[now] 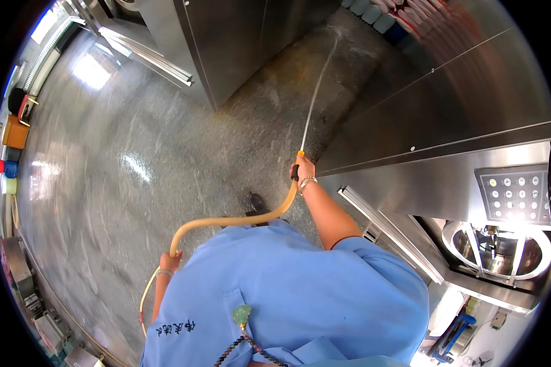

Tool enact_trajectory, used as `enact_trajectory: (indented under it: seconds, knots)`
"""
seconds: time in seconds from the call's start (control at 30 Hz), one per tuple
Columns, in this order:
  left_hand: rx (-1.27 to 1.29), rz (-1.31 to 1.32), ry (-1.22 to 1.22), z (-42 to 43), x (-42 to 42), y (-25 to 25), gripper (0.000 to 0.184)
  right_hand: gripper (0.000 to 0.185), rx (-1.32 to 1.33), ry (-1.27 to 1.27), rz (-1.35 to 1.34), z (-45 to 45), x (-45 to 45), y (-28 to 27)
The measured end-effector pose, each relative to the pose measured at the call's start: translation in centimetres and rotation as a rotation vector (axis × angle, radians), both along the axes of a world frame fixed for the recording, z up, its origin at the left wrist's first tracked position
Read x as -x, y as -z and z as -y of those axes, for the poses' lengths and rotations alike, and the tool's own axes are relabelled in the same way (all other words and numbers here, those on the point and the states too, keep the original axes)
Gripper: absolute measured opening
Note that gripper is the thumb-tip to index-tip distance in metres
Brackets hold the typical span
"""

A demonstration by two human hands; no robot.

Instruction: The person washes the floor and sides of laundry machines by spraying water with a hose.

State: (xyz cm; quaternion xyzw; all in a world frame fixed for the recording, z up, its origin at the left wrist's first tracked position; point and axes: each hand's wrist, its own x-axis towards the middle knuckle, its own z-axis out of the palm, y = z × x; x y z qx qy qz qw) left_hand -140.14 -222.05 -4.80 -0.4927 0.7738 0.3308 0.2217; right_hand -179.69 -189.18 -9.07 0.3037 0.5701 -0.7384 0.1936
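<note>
My right hand (305, 168) is wrapped round the black grip of a hose nozzle (300, 153) with a yellow tip. From the tip a thin jet of water (316, 98) runs forward to the wet floor between two steel cabinets. A thick yellowish hose (226, 221) curves from the nozzle across the front of my body. Low at the left, my left hand (169, 262) is closed around this hose. Beyond that hand the hose trails down toward the floor. A bracelet circles my right wrist, and a band is on the left one.
Steel cabinets (404, 122) stand close on the right, with a button panel (515, 194) and a round metal bowl (496, 251). Another steel cabinet (226, 43) is ahead. Grey floor (104, 171), shiny in places, spreads left. Several containers (373, 15) stand at the far end.
</note>
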Motion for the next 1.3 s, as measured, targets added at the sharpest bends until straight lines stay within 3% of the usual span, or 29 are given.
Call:
enact_trajectory:
  seconds: [0.17, 0.53, 0.83, 1.3]
  knots:
    - [0.005, 0.009, 0.065, 0.5, 0.0, 0.1, 0.029, 0.02, -0.008, -0.097, 0.055, 0.3, 0.2, -0.8]
    - [0.051, 0.089, 0.125, -0.1, 0.8, 0.1, 0.03, 0.021, -0.024, 0.038, -0.036, -1.8, 1.6, -1.6]
    - [0.03, 0.081, 0.111, -0.1, 1.0, -0.5, 0.028, 0.021, -0.055, 0.0, -0.064, -1.6, 0.6, -0.9]
    - [0.029, 0.053, 0.105, 0.6, 1.5, -0.9, 0.03, 0.02, -0.025, 0.232, -0.027, -2.5, -1.3, -0.7]
